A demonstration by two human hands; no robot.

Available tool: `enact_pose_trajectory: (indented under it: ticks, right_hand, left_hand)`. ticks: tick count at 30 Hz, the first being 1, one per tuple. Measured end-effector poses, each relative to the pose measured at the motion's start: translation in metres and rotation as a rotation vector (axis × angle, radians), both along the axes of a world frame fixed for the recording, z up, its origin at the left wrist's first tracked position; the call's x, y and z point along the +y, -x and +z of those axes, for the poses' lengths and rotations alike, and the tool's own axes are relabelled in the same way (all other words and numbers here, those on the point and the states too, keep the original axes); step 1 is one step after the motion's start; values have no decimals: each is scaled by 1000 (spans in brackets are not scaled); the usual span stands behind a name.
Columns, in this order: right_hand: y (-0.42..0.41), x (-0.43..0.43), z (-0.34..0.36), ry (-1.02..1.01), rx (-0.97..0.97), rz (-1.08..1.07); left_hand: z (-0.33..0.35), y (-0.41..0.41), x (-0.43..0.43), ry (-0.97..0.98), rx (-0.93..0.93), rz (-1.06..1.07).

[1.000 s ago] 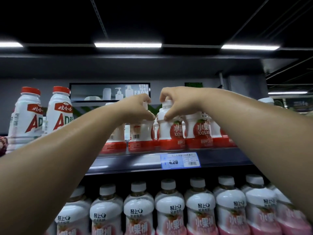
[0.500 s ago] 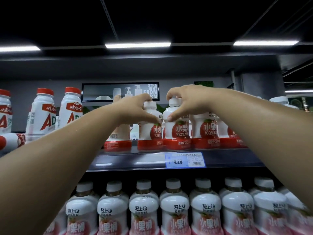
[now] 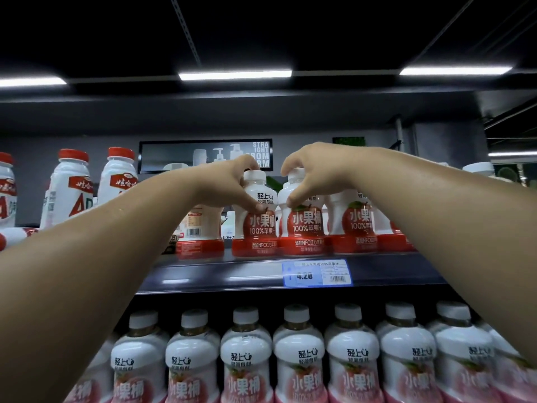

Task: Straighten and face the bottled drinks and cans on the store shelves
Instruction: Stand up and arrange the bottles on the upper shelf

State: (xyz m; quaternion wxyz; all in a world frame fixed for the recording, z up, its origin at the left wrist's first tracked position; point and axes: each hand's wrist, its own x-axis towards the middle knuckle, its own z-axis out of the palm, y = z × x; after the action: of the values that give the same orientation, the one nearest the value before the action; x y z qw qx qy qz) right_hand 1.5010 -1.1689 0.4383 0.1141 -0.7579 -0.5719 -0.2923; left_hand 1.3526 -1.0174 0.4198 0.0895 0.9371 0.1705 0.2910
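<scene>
**Item 1. Left apple-juice bottle (image 3: 257, 219).** White body, red base. It stands upright at the front edge of the upper shelf (image 3: 220, 276), just left of the price tag (image 3: 318, 273).
- Change: a second ago its back panel faced the aisle, and half a second ago it was part-turned. Now the apple label faces squarely out.
- Held by the left hand (image 3: 229, 186). The grip is clamped on the neck and shoulder, with the thumb at the top of the label.

**Item 2. Right apple-juice bottle (image 3: 305, 225).** It stands upright just beside item 1; whether they touch cannot be told. Its label has faced out throughout.
- Held by the right hand (image 3: 318, 170). The grip is clamped, with fingers at the cap and the thumb on the shoulder.

**Item 3. Back-turned bottle (image 3: 197, 231).** Next to the left along the same front edge, partly behind the left forearm. Barcode and small print face outward, unchanged and not yet faced.

**Item 4. Third apple-juice bottle (image 3: 359, 222).** It stands to the right of item 2 with its label out. The row beyond it is hidden by the right forearm.

**Item 5. Red-capped AD milk bottles (image 3: 72, 193).** They stand upright toward the left end of the upper shelf, with the labels mostly out.

**Item 6. Lower-shelf bottles (image 3: 247, 359).** One row with white caps and labels out.

**Assessment.** The turn of item 1 looks finished, so that part of the row now reads as faced. Item 3 appears to be the outstanding fault and would need roughly half a turn.
</scene>
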Motion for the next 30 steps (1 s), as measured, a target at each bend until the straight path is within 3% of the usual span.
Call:
enact_pose_trajectory:
  ticks: [6, 16, 25, 30]
  right_hand:
    - [-1, -2, 0, 31, 49, 18]
    - [1, 2, 1, 31, 47, 3]
    - [61, 45, 2, -88, 2, 162]
    - [94, 85, -4, -66, -75, 109]
  left_hand:
    - [3, -8, -4, -203, -25, 157]
    - [3, 5, -1, -196, 34, 104]
    - [-3, 83, 25, -328, -85, 198]
    - [-20, 118, 50, -305, 24, 236]
